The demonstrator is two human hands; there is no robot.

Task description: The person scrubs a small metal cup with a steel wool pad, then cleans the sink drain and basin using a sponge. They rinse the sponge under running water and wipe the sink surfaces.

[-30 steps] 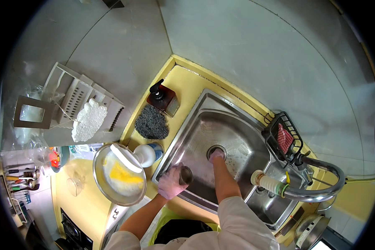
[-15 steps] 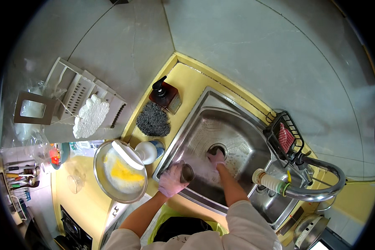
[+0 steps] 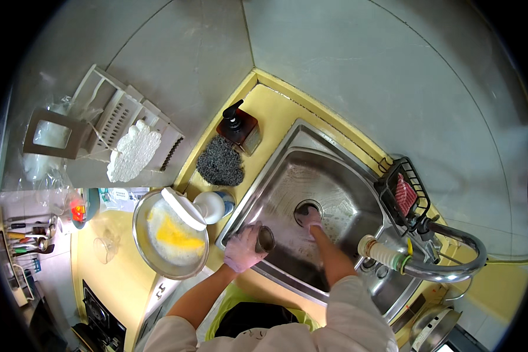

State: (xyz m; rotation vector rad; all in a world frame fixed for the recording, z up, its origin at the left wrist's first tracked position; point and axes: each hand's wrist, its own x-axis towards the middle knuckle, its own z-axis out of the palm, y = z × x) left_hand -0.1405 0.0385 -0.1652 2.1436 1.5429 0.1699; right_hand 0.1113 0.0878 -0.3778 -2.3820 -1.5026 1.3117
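Note:
My left hand (image 3: pixel 244 249), in a thin clear glove, is closed round a small metal cup (image 3: pixel 266 239) over the sink's front left edge. The cup is tilted so that its dark round mouth shows. Inside the stainless steel sink (image 3: pixel 346 188), my gloved right hand (image 3: pixel 311 220) reaches down to the round drain (image 3: pixel 302 205). Its fingertips are over the drain and hard to make out. Water and some suds wet the basin floor round it.
A steel bowl (image 3: pixel 137 246) of suds with a yellow cloth-like thing stands left, beside a white pump bottle (image 3: pixel 211 206). Behind are a grey scrubber (image 3: pixel 217 164) and a brown soap dispenser (image 3: pixel 240 130). The tap (image 3: pixel 452 271) and a black caddy (image 3: pixel 402 188) are at right.
My right hand has shifted slightly to the right over the drain. The left hand keeps hold of the cup, and the whole view has moved a little.

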